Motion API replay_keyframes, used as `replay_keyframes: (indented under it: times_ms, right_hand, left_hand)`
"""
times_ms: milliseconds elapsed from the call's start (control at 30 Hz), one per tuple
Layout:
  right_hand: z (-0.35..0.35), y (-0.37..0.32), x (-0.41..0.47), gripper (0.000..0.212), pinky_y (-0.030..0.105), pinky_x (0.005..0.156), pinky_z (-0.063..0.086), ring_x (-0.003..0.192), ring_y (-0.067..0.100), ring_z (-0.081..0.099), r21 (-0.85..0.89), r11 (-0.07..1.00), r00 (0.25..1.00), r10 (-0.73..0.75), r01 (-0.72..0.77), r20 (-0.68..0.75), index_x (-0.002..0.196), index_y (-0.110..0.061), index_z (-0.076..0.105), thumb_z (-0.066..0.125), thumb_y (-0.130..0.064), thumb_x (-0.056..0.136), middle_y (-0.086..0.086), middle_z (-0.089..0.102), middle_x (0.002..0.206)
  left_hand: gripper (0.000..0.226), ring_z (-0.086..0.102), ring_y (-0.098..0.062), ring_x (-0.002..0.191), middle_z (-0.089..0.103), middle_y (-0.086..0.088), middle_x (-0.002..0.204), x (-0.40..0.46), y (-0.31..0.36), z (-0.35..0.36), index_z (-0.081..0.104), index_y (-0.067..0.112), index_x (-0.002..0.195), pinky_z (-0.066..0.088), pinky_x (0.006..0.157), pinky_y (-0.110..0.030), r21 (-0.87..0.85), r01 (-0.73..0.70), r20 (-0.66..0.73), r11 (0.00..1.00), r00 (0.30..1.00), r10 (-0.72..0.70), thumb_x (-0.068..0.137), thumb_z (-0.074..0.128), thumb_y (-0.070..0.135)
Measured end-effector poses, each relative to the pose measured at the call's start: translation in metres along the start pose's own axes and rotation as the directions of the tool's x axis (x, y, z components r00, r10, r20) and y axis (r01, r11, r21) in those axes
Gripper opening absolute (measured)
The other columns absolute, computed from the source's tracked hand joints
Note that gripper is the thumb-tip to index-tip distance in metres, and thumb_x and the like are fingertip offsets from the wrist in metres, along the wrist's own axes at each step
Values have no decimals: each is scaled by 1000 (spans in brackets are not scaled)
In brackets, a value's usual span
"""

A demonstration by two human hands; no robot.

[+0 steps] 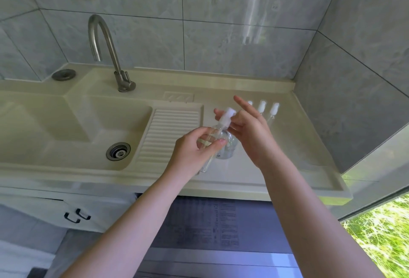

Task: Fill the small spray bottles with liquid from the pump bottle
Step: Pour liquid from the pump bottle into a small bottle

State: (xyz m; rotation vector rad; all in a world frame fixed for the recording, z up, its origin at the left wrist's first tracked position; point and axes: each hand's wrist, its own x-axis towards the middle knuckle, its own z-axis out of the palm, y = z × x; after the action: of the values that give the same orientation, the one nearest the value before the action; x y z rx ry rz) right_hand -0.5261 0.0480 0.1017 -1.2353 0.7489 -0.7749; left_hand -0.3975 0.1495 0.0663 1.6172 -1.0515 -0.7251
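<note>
Nearest the camera, two bare forearms reach up from the bottom of the frame over the cream tabletop. The left hand, just left of centre, curls its fingers and thumb around a slim clear spray bottle held tilted, its base toward the lower left and its white cap toward the upper right. The right hand, just right of centre, pinches the bottle's white cap with thumb and curled fingers, while its index finger sticks out straight toward the wall. Directly behind the held bottle, a rounder clear pump bottle stands on the tabletop, largely hidden by the hands. To the left lies a ribbed washboard slope running down into the sink, whose metal drain sits at the basin's bottom. Farther back, right of centre, three small spray bottles with white caps stand in a row, partly behind the right hand. A curved metal tap rises at upper left against the grey tiled wall.
</note>
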Motion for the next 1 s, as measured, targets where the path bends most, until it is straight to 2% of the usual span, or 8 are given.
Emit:
replay_keyframes:
  times_ms: [100, 200, 333, 467, 567, 667, 867, 1000]
  right_hand:
    - [8, -1, -2, 84, 41, 101, 51, 108, 18, 67, -113, 993, 999, 16, -21, -47, 144, -43, 38, 78, -42, 71, -3, 66, 121]
    - [8, 4, -1, 84, 43, 102, 51, 101, 20, 70, -160, 986, 991, -65, 46, -114, 138, -35, 46, 87, -37, 65, -2, 66, 94]
    - [6, 2, 0, 67, 44, 108, 45, 114, 21, 66, -28, 1000, 1000, -2, 3, 10, 146, -32, 35, 61, -17, 86, 3, 74, 113]
    - [13, 3, -2, 100, 40, 99, 53, 104, 19, 69, -187, 982, 998, 24, -36, -65, 147, -45, 31, 86, -48, 63, -4, 64, 116]
    - [13, 4, 2, 86, 41, 99, 53, 95, 26, 70, -201, 979, 991, -47, 21, -122, 142, -34, 44, 90, -28, 69, -9, 63, 81]
    - [10, 0, 7, 76, 42, 103, 50, 105, 18, 70, -149, 988, 999, -35, 32, -12, 148, -27, 39, 76, -12, 83, -6, 76, 98]
    - [17, -6, 9, 77, 38, 97, 55, 105, 16, 67, -232, 972, 999, 39, -44, -29, 149, -36, 36, 74, -46, 83, -2, 65, 114]
    - [16, -1, 10, 57, 35, 87, 58, 82, 15, 65, -229, 972, 992, -73, 48, -102, 129, -27, 59, 84, -27, 77, 2, 59, 86]
  left_hand:
    - [26, 66, -15, 80, 71, 11, 93, 1, -1, 0, 70, 35, 104, 55, 72, -31, -9, 8, -13, 1000, 1000, -8, 81, 76, 46]
    - [27, 63, -9, 80, 70, 12, 93, 1, -2, 1, 70, 33, 105, 53, 76, -27, 7, 3, -9, 1000, 1000, -3, 82, 75, 45]
    - [24, 62, -3, 79, 71, 13, 92, 0, -6, 0, 70, 32, 104, 48, 74, -20, 7, 13, -15, 1000, 1000, -12, 82, 76, 40]
    - [26, 62, 2, 84, 71, 15, 94, 0, -7, 1, 70, 32, 104, 47, 76, -19, 2, 13, -23, 1000, 1000, -13, 81, 78, 40]
    - [27, 63, 1, 81, 70, 14, 94, 4, -9, 0, 70, 32, 105, 52, 80, -25, 0, 20, -13, 1000, 1000, -20, 80, 77, 42]
    - [40, 68, -14, 87, 70, 10, 98, 8, -11, -2, 69, 36, 104, 57, 84, -45, -29, 40, -21, 999, 999, -40, 71, 73, 58]
    - [41, 68, -15, 87, 70, 11, 97, 9, -9, 0, 69, 35, 105, 57, 85, -47, -35, 45, -38, 998, 998, -46, 70, 71, 56]
    - [43, 67, -14, 83, 71, 10, 96, 8, -9, 0, 69, 35, 103, 57, 84, -48, -38, 43, -34, 998, 998, -44, 67, 73, 59]
